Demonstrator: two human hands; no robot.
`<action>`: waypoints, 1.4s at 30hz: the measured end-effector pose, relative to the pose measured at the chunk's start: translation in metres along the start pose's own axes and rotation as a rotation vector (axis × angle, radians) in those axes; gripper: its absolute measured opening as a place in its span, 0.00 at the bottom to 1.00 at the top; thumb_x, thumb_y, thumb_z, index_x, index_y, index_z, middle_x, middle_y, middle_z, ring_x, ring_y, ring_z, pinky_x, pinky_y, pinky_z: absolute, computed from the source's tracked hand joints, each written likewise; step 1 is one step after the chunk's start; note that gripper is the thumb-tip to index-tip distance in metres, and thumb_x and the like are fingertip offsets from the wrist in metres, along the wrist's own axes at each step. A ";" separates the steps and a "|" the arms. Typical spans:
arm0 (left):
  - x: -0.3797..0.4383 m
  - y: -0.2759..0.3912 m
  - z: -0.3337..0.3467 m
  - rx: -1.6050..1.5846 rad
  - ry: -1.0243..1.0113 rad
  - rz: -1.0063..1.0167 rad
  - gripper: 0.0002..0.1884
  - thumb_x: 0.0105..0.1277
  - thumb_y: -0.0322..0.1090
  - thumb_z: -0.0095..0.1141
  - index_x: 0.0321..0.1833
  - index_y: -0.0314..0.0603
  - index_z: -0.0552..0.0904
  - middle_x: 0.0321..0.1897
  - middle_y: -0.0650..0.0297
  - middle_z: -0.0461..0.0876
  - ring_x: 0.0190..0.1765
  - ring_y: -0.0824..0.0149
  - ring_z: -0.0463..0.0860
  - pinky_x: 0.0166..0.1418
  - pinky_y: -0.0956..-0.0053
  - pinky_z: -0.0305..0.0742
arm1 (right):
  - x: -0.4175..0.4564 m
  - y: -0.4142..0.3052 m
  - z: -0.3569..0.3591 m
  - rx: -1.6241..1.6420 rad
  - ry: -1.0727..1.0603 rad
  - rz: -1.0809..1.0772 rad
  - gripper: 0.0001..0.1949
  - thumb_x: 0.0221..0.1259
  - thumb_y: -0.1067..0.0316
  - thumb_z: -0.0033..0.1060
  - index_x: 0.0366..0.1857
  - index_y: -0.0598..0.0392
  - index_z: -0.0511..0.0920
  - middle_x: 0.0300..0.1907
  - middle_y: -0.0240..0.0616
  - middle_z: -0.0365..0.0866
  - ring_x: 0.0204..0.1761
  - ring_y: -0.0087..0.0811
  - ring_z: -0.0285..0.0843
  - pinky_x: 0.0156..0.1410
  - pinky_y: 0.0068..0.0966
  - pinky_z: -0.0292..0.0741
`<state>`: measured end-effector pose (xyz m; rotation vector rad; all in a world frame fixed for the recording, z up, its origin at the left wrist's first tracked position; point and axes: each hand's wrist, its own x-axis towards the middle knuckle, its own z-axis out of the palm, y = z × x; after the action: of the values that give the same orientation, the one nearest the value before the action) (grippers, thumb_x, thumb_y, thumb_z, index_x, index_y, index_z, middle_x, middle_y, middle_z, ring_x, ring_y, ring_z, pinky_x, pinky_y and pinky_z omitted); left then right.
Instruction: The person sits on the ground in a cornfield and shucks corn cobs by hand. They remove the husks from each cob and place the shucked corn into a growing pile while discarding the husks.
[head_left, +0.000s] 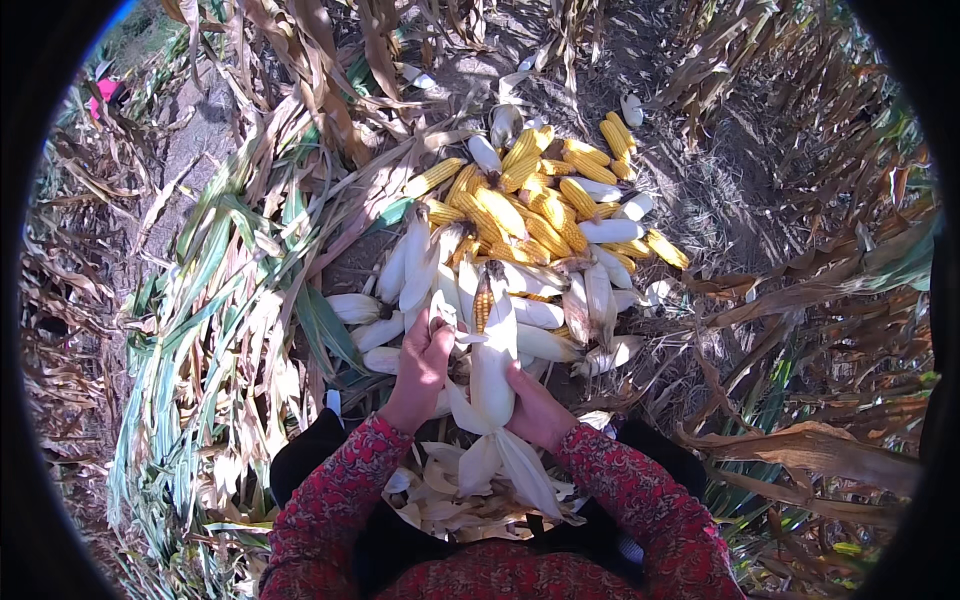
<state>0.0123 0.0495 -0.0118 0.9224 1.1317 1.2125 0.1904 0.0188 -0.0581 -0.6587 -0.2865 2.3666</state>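
A partly husked ear of corn (493, 375) is held upright before me, its tip pointing away. Yellow kernels (483, 306) show near the tip, while pale husk still wraps most of it. Peeled husk strips (517, 469) hang from its base towards me. My right hand (536, 409) grips the ear low on its right side; some of those fingers are hidden behind it. On the left, my left hand (426, 360) pinches a strip of husk (442, 307) pulled away from the ear.
Beyond my hands lies a heap of bare yellow corn ears (525, 214) mixed with ears in white husk (412, 262). Cut corn stalks (217, 292) are piled on the left. Loose husks (442, 502) lie between my legs. Dry leaves (825, 457) reach in from the right.
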 end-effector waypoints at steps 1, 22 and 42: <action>-0.004 -0.002 0.002 0.150 -0.077 0.094 0.05 0.70 0.28 0.44 0.42 0.37 0.74 0.31 0.70 0.73 0.35 0.80 0.68 0.41 0.81 0.67 | -0.003 -0.001 0.000 0.066 -0.008 0.021 0.33 0.69 0.39 0.45 0.68 0.52 0.58 0.59 0.39 0.69 0.59 0.35 0.72 0.63 0.40 0.73; -0.017 -0.013 0.004 0.221 -0.191 -0.150 0.17 0.73 0.38 0.51 0.57 0.35 0.71 0.48 0.62 0.78 0.50 0.73 0.76 0.54 0.74 0.72 | -0.002 -0.041 0.011 -0.326 0.229 -0.340 0.28 0.67 0.47 0.57 0.62 0.55 0.67 0.51 0.31 0.75 0.51 0.22 0.73 0.56 0.25 0.72; -0.008 -0.007 0.007 -0.099 -0.157 -0.227 0.28 0.60 0.25 0.50 0.65 0.34 0.64 0.56 0.61 0.74 0.58 0.68 0.74 0.63 0.72 0.69 | -0.009 -0.020 0.028 -0.989 0.158 -0.337 0.35 0.66 0.50 0.58 0.69 0.58 0.57 0.57 0.42 0.72 0.58 0.29 0.68 0.65 0.28 0.66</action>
<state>0.0213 0.0409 -0.0161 0.7774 1.0126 0.9849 0.1917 0.0273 -0.0238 -1.1124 -1.4122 1.7291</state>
